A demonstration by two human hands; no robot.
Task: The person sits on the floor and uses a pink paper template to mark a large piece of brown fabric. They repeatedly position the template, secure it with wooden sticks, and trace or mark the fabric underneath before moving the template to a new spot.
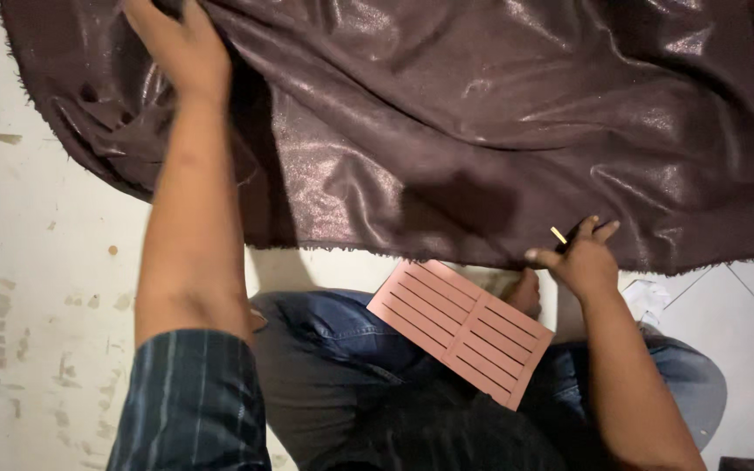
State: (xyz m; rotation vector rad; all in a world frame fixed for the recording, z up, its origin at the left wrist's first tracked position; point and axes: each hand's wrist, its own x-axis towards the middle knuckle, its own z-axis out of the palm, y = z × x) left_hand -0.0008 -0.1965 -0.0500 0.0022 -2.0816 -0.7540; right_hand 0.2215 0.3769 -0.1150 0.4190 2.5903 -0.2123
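Observation:
A large dark brown shimmering cloth is spread over the pale floor. My left hand lies flat on its upper left part, fingers spread, pressing the fabric. At the cloth's near edge my right hand pinches the hem and also holds a thin dark stick with a pale tip. A pink slotted rectangular plate rests on my lap, just left of the right hand.
I sit cross-legged in blue jeans on a worn white floor. A bare foot shows beside the pink plate. A crumpled white scrap lies right of my right wrist.

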